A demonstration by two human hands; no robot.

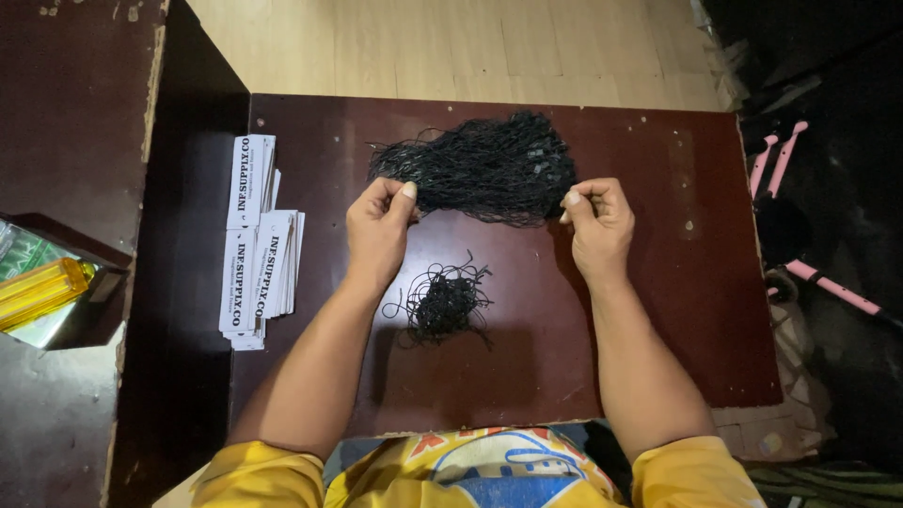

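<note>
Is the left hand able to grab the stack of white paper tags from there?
Probably yes. The stack of white tags lies in the open on the dark table, just beside the left hand, with nothing between. That hand is pinching the big bundle of black strings, though.

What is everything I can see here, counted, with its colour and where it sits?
Big cord bundle: one, black, far middle of the board, pinched at both ends by the hands.
Small cord pile: one, black, on the board between the forearms.
Paper tags: a stack, too many to count, white with black print, left edge of the board.
Board: one, dark reddish brown, under it all.
Yellow thing: one, see-through yellow, in a box at far left.
Pink bars: several, pink, in the dark at right.
Floor: pale wood, beyond the board.
Left hand: one, pinching the bundle's left end.
Right hand: one, pinching its right end.
</note>
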